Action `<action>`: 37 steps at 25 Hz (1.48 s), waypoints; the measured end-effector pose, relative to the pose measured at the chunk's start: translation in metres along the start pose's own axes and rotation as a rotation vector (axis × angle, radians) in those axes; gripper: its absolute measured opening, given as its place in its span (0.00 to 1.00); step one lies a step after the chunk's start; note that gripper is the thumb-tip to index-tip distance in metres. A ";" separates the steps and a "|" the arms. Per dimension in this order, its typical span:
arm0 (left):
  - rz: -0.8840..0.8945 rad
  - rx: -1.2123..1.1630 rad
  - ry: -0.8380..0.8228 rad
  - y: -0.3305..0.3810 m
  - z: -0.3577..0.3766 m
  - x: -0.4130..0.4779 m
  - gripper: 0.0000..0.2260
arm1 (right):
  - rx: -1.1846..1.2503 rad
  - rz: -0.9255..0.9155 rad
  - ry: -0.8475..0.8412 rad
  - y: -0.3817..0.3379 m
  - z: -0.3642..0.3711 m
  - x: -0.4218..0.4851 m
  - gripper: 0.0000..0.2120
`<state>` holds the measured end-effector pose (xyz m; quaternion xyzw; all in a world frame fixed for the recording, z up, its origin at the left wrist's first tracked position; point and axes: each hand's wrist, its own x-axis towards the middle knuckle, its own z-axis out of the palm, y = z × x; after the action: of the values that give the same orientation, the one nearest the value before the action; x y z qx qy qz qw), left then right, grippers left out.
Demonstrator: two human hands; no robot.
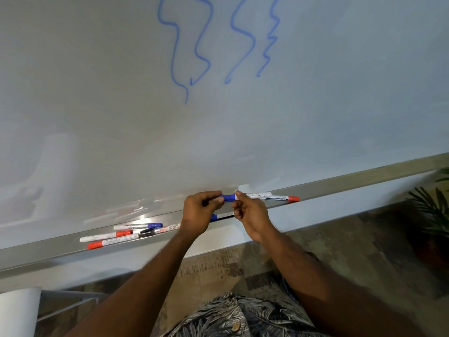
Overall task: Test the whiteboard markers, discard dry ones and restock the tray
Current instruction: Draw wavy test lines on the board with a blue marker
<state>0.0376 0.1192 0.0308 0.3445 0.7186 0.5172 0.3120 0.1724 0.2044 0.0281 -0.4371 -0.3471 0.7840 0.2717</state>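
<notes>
We are tagging the blue marker [229, 197], held just above the tray [48, 254] at the lower edge of the whiteboard [97, 105]. Its long axis is running nearly level, along the tray. The blue cap end is pointing left and the white barrel is pointing right, tilting slightly up.

The left hand [198, 215] is pinching the blue end between thumb and curled fingertips. The right hand [250, 212] is pinching the barrel just right of the blue part, with its other fingers curling under. The two hands are nearly touching. We cannot tell whether the cap is fully seated.

Just right of the held barrel, a red-capped marker [289, 198] is lying in the tray, red end pointing right. Under the hands a dark marker [222, 216] is showing only partly.

Further left in the tray a cluster is lying roughly parallel to it: a blue-capped marker [138, 226], a red-banded marker [107, 235], a black-capped marker [146, 231] and a red-ended marker [97, 244].

Blue squiggles [201, 45] are running down the board. A plant [432, 207] is showing at the right edge and a patterned shirt [230, 317] at the bottom.
</notes>
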 end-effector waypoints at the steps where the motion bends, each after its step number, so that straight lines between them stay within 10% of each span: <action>1: -0.052 -0.093 0.007 0.002 0.002 -0.002 0.11 | 0.027 0.007 -0.002 -0.001 0.001 -0.001 0.07; 14: 0.041 -0.122 0.037 0.025 -0.003 0.003 0.10 | -0.030 -0.079 -0.066 -0.015 0.010 -0.002 0.11; 19: -0.060 0.022 0.027 -0.001 -0.019 0.014 0.11 | -0.127 -0.146 0.205 -0.011 -0.016 0.023 0.09; 37: -0.276 0.400 0.139 -0.047 0.006 0.012 0.16 | -1.126 -0.216 0.186 0.026 -0.046 0.062 0.18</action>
<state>0.0279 0.1213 -0.0169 0.2617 0.8665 0.3398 0.2553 0.1802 0.2483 -0.0401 -0.5434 -0.7280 0.4046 0.1051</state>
